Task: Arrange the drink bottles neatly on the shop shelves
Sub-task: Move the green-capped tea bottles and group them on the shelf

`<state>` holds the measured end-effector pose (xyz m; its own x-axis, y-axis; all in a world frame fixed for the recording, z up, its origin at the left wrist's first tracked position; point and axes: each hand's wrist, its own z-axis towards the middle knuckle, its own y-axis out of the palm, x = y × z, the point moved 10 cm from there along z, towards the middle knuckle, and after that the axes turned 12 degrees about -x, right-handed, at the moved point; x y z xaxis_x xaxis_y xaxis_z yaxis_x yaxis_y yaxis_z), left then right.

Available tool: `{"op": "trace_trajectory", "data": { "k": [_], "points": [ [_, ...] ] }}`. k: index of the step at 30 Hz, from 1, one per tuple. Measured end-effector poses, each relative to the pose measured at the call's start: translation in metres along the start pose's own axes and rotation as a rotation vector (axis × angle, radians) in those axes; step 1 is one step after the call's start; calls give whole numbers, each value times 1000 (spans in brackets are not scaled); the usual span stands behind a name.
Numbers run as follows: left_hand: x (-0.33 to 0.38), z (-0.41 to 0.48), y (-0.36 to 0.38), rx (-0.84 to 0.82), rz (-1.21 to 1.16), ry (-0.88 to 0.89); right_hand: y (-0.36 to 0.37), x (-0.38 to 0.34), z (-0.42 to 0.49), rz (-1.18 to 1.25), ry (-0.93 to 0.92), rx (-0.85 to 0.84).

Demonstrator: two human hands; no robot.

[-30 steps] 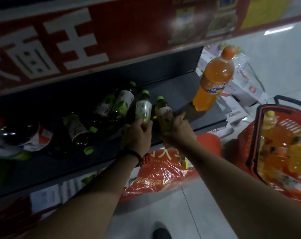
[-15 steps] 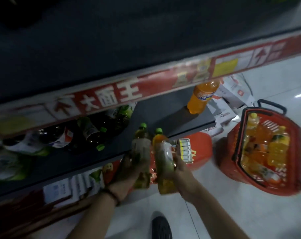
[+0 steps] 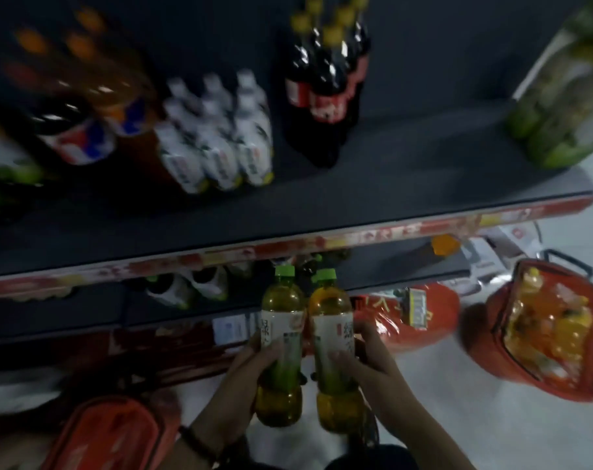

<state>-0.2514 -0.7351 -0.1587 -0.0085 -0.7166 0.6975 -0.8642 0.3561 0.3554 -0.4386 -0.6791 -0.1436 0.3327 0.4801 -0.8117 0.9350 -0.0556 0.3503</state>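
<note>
In the head view, we see both forearms reach up from the bottom edge, palms turned inward toward each other. Our left hand has its fingers wrapped around the lower label of the left tea bottle, thumb across the front. Our right hand grips the right tea bottle the same way, fingers closed around its middle. A dark bracelet sits on the left wrist.

Both bottles stand upright, side by side and almost touching, near 6 o'clock in the frame, in the air in front of the lower shelf. Each has a green cap, amber-green liquid and a white label with a green character.

On the upper shelf, at 12 o'clock, stand dark cola bottles with yellow caps; white bottles are grouped at 11 o'clock. A red basket of orange drinks lies on the floor at 3 o'clock. The picture is blurred.
</note>
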Motion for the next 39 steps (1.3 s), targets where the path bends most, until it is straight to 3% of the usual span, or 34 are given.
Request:
{"op": "trace_trajectory", "data": {
  "k": [8,14,23,32,39],
  "points": [
    [141,-109,-113,45,215,389,192,-80,46,-328,-89,-111],
    [195,-152,-197,171,210,506,288,-116,96,-216,-206,-88],
    [245,-171,-295,479,140,629,378,-170,182,-535,-282,-245],
    [269,-194,-334,815,189,681,450,-208,281,-838,-461,-310],
    [281,-194,-360,860,163,693,472,-191,336,-882,-483,-257]
  ]
}}
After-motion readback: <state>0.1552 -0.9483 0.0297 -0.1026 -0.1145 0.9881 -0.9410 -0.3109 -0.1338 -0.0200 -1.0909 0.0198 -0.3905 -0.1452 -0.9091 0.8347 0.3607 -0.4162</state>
